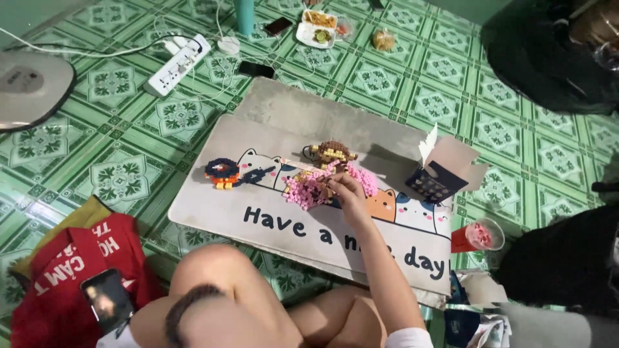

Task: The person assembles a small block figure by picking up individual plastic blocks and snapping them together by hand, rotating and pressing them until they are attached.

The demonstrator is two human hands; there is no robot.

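One hand [345,187], the right, reaches from the near edge of the mat [271,229] to its middle, fingers curled narrow on the pile of pink blocks [309,190]; whether it pinches a block I cannot tell. The left hand is out of view. One brown block figure [332,153] stands just behind the pile. One blue and orange block ring [222,171] lies toward the mat's left edge. One opened box [437,174] sits at the right edge, one cup [482,235] just off that edge, and one phone [106,298] lies on red cloth [71,270].

head view, steeply downward from above the knees, mat [277,222] fairly near
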